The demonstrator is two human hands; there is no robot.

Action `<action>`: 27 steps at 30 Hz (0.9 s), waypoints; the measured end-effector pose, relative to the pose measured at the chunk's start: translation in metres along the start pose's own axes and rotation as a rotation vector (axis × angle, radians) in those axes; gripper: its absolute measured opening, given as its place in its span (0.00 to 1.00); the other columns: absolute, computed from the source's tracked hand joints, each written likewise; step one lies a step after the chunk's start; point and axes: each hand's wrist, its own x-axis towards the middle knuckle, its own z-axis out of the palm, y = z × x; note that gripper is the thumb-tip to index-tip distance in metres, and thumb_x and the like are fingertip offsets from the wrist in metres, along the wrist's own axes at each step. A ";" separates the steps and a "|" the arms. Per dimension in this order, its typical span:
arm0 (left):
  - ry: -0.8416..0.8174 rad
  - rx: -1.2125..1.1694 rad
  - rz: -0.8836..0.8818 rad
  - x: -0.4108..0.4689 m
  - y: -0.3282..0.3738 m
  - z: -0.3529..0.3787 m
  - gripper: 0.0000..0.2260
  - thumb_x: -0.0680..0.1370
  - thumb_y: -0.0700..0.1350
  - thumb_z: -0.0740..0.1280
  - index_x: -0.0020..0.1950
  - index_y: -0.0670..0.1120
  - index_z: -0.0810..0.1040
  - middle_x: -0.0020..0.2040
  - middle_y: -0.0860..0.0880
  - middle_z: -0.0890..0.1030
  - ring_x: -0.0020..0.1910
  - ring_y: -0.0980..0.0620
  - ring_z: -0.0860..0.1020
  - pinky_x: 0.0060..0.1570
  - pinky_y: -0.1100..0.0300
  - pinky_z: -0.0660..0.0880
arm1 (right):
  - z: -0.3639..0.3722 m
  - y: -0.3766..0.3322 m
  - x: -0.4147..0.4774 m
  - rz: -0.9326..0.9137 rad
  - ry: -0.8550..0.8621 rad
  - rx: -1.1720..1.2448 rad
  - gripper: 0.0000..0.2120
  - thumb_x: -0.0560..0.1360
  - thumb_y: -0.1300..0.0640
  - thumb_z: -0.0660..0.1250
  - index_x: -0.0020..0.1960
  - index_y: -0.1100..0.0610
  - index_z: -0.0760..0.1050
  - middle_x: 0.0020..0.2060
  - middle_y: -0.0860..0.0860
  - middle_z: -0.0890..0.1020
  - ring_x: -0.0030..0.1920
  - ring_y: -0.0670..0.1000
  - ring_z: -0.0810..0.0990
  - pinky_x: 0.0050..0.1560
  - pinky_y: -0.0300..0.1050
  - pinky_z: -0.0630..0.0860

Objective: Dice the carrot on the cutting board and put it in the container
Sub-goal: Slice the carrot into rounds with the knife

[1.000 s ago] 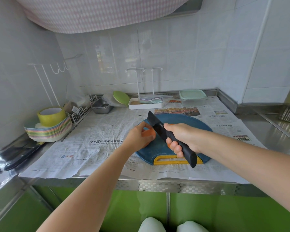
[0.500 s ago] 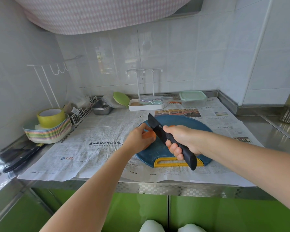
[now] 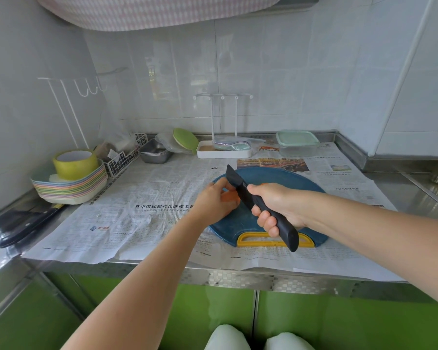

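Plainly, the orange carrot (image 3: 229, 197) lies on the round blue cutting board (image 3: 283, 176), mostly hidden. Its long axis seemingly runs left to right, but which end is the tip I cannot tell. The left hand (image 3: 214, 201) has its grip curled round it, and the right hand (image 3: 276, 205) clasps the black knife (image 3: 238, 183). The carrot is probably stiff, light and prone to rolling, so it is best held back from the blade.

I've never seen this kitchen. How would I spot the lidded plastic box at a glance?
Follow the newspaper-covered counter to its back edge at the tiled wall. There, behind the blue cutting board and right of the white tray, stands the box. It is the only tub with clear walls and a flat, pale mint lid.
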 end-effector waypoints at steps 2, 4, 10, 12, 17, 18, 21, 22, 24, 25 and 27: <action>-0.004 -0.004 0.003 0.001 -0.002 0.000 0.10 0.75 0.50 0.68 0.52 0.56 0.68 0.57 0.48 0.74 0.49 0.51 0.73 0.46 0.60 0.68 | 0.001 -0.001 0.002 0.003 0.004 0.003 0.26 0.81 0.38 0.53 0.35 0.56 0.66 0.19 0.50 0.67 0.16 0.47 0.64 0.19 0.33 0.64; -0.003 -0.010 0.006 0.002 -0.003 0.000 0.10 0.75 0.50 0.68 0.51 0.55 0.69 0.57 0.47 0.75 0.48 0.51 0.73 0.45 0.60 0.68 | 0.003 -0.001 0.005 0.006 0.008 0.001 0.26 0.81 0.38 0.53 0.35 0.56 0.67 0.20 0.50 0.67 0.16 0.47 0.64 0.19 0.33 0.64; -0.003 -0.009 0.048 0.001 -0.004 0.001 0.10 0.74 0.48 0.68 0.54 0.53 0.71 0.54 0.49 0.75 0.47 0.52 0.73 0.40 0.62 0.67 | 0.009 0.003 0.016 0.014 0.026 0.013 0.26 0.81 0.37 0.53 0.35 0.57 0.66 0.19 0.50 0.67 0.16 0.47 0.63 0.20 0.33 0.63; 0.002 -0.029 0.068 -0.001 -0.003 0.001 0.12 0.73 0.47 0.68 0.55 0.53 0.72 0.52 0.50 0.74 0.47 0.53 0.72 0.37 0.65 0.66 | 0.014 0.013 0.024 0.017 0.031 0.038 0.26 0.81 0.37 0.53 0.35 0.57 0.66 0.19 0.50 0.66 0.17 0.48 0.63 0.21 0.33 0.63; 0.005 -0.097 0.041 -0.001 -0.006 0.000 0.12 0.73 0.47 0.69 0.55 0.54 0.73 0.54 0.49 0.73 0.48 0.53 0.73 0.45 0.62 0.67 | 0.014 0.019 0.034 0.005 0.014 0.116 0.26 0.80 0.36 0.54 0.35 0.57 0.66 0.20 0.51 0.66 0.17 0.49 0.63 0.20 0.34 0.63; 0.004 -0.100 0.039 -0.001 -0.006 0.000 0.12 0.73 0.47 0.69 0.55 0.54 0.73 0.54 0.49 0.73 0.48 0.53 0.73 0.45 0.62 0.66 | 0.014 0.018 0.036 0.002 0.018 0.125 0.26 0.80 0.36 0.55 0.36 0.57 0.66 0.20 0.51 0.67 0.18 0.49 0.63 0.20 0.34 0.63; 0.002 -0.118 0.039 -0.002 -0.006 -0.001 0.12 0.74 0.47 0.69 0.55 0.53 0.72 0.53 0.49 0.73 0.49 0.52 0.73 0.44 0.63 0.66 | 0.016 0.018 0.040 -0.017 0.024 0.130 0.26 0.80 0.37 0.55 0.36 0.57 0.66 0.20 0.51 0.67 0.18 0.49 0.63 0.20 0.35 0.63; 0.002 -0.138 0.037 -0.003 -0.006 -0.001 0.12 0.74 0.47 0.69 0.54 0.54 0.72 0.54 0.49 0.73 0.49 0.51 0.73 0.43 0.63 0.67 | 0.016 0.018 0.041 -0.023 0.024 0.131 0.26 0.80 0.37 0.55 0.36 0.57 0.66 0.20 0.51 0.67 0.18 0.49 0.63 0.20 0.35 0.63; 0.000 -0.170 0.033 -0.005 -0.007 -0.002 0.12 0.74 0.47 0.69 0.56 0.53 0.72 0.53 0.49 0.74 0.49 0.51 0.73 0.43 0.62 0.67 | 0.013 0.017 0.040 -0.032 0.022 0.133 0.26 0.81 0.37 0.54 0.36 0.58 0.67 0.21 0.51 0.67 0.18 0.49 0.63 0.20 0.35 0.63; 0.001 -0.181 0.036 -0.007 -0.007 -0.003 0.12 0.75 0.47 0.69 0.57 0.52 0.72 0.52 0.50 0.74 0.49 0.51 0.72 0.43 0.61 0.68 | 0.011 0.015 0.039 -0.038 0.022 0.133 0.26 0.81 0.37 0.54 0.36 0.58 0.67 0.21 0.51 0.67 0.18 0.49 0.63 0.20 0.35 0.63; 0.004 -0.216 0.035 -0.009 -0.007 -0.004 0.11 0.76 0.46 0.68 0.57 0.50 0.72 0.49 0.52 0.74 0.49 0.51 0.73 0.43 0.61 0.69 | 0.005 0.011 0.035 -0.058 0.029 0.140 0.26 0.81 0.37 0.54 0.36 0.58 0.67 0.21 0.50 0.67 0.18 0.48 0.63 0.20 0.34 0.63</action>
